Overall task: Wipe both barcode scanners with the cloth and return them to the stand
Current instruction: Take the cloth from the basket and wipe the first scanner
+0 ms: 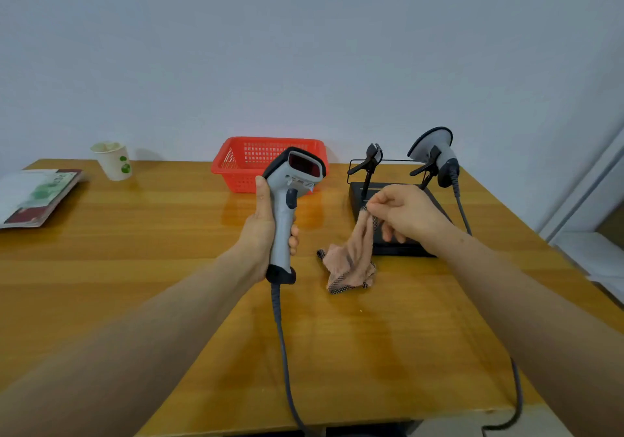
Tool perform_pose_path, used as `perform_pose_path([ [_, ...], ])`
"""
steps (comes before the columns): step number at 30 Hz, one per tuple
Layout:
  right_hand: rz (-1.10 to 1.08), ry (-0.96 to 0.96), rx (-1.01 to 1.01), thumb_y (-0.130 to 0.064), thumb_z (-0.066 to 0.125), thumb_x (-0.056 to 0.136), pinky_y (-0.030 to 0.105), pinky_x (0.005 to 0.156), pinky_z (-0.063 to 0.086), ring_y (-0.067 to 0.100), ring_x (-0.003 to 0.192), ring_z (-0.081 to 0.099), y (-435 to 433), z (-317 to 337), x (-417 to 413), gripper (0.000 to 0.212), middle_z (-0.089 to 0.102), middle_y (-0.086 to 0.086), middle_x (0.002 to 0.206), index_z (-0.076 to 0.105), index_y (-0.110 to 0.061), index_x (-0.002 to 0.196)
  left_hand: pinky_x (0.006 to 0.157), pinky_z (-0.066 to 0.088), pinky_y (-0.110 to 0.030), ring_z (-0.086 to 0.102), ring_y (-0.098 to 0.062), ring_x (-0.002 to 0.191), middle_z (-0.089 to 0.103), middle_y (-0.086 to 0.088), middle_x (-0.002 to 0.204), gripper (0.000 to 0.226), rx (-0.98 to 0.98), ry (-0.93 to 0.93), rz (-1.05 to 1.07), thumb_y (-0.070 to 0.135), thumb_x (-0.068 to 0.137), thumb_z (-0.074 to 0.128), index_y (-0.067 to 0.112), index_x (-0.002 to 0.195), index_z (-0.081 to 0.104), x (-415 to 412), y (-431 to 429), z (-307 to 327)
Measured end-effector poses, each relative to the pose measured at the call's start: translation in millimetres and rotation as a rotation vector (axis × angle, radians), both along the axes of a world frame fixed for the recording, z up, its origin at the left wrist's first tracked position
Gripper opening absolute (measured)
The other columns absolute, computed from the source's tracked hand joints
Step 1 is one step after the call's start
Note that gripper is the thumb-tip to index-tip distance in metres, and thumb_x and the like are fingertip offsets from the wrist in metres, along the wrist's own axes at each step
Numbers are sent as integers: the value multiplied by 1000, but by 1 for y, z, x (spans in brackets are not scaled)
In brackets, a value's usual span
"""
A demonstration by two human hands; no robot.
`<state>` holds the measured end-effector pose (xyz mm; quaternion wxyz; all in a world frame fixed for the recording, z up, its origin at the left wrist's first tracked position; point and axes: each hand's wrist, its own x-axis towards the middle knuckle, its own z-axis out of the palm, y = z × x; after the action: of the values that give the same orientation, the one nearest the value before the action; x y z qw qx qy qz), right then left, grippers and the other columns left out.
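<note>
My left hand (pixel 261 234) grips the handle of a grey barcode scanner (pixel 290 186), held upright above the table with its dark window facing me and its cable hanging down. My right hand (pixel 405 213) pinches the top of a peach cloth (pixel 351 261) with a dark checked border; the cloth's lower part still lies on the table. Behind it stands the black stand (pixel 395 247) with two clips. The left clip (pixel 369 159) is empty. A second grey scanner (pixel 435 153) sits in the right clip.
A red plastic basket (pixel 243 163) stands at the back of the wooden table (pixel 135 268). A paper cup (pixel 113 161) and a booklet (pixel 37 197) lie at the back left. Scanner cables run over the table's front and right edges.
</note>
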<state>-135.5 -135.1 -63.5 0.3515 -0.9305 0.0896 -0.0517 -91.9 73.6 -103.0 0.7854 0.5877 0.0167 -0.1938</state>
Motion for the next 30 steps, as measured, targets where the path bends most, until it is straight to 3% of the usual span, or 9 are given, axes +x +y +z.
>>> perform_pose_path([
  [2,-30,14,-33,-17,50,95,27,49,46,16,47,50,-3,-4,1,13,65,9,69,60,-14,101,39,45,-20,49,-13,37,54,-2,50,78,-1,11,3,84,74,26,12,75,56,1,1,-2],
  [5,-10,-11,-447,-15,57,89,38,82,52,18,96,57,-4,-17,3,26,56,2,117,59,-24,113,43,47,-22,51,-15,42,57,-4,55,80,-10,48,4,84,75,27,11,77,60,3,4,-4],
  [7,142,-21,-537,-12,57,86,41,93,47,18,116,46,4,-24,2,30,49,-2,124,63,-26,112,45,48,-23,52,-17,43,58,-6,59,82,-56,106,-12,82,79,25,9,79,63,4,6,-5],
  [10,403,176,-661,-19,58,85,37,95,41,21,115,41,22,-35,-1,38,51,-1,119,59,-31,121,47,47,-24,52,-20,46,62,-10,65,66,-114,136,-42,62,92,31,6,89,64,3,9,-5],
  [13,446,210,-799,-23,61,81,30,85,33,23,106,43,27,-53,1,41,54,-1,111,59,-38,119,52,47,-27,52,-23,53,65,-14,73,45,-118,117,-44,38,91,33,4,98,62,-1,9,-2],
  [18,233,119,-491,-28,65,80,32,75,50,19,91,55,24,-51,10,15,60,-2,100,72,-30,93,59,50,-31,56,-25,61,65,-16,83,29,-94,109,-33,17,90,41,3,107,60,0,11,1],
  [24,-42,-163,85,-11,66,78,27,71,50,11,80,60,7,-12,0,9,64,-7,77,68,-20,77,89,53,-48,67,-28,89,68,-15,98,28,-8,36,-54,3,88,61,3,116,59,0,5,-4],
  [26,-63,-268,228,-8,63,80,24,63,47,10,68,56,10,-5,-2,12,61,-5,71,67,-19,79,87,54,-50,69,-27,87,69,-15,99,33,-5,20,-34,1,83,67,4,116,60,-2,0,-5],
  [30,-71,-332,323,-3,56,87,27,52,52,12,55,61,19,-4,1,18,62,0,72,62,-21,85,70,58,-37,66,-19,70,68,-10,82,32,-11,-33,-62,4,82,69,6,113,61,-7,-12,-5],
])
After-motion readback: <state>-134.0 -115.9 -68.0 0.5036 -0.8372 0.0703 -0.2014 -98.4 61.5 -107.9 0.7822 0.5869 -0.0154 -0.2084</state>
